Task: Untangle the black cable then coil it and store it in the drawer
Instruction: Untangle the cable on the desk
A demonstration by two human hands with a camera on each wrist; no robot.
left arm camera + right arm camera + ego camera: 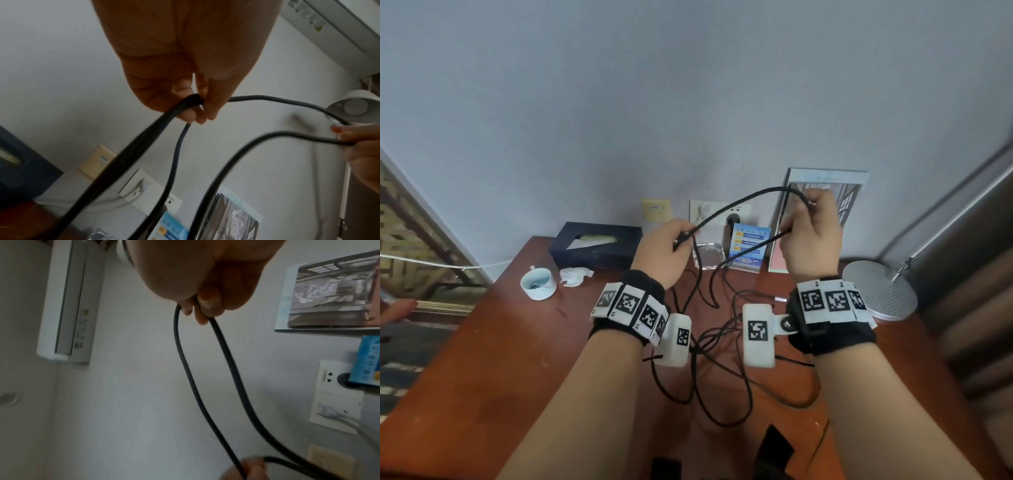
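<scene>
Untangling is underway: the left hand (pixel 666 251) and right hand (pixel 812 236) each pinch the black cable (pixel 743 200) above the tissue box (pixel 595 248); next, drawing loops apart.

Cable (pixel 743 202): black, matt, smooth rubbery sheath. Table (pixel 482 359): reddish wood, glossy varnish. Cup (pixel 538 283): white glazed ceramic. Lamp base (pixel 880 291): brushed silver metal. Wristbands (pixel 633 308): black cloth. Wall (pixel 688 85): matt paint.

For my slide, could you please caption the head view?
Both hands, left hand and right hand, hold a thin black cable raised above a reddish-brown wooden table.
</scene>
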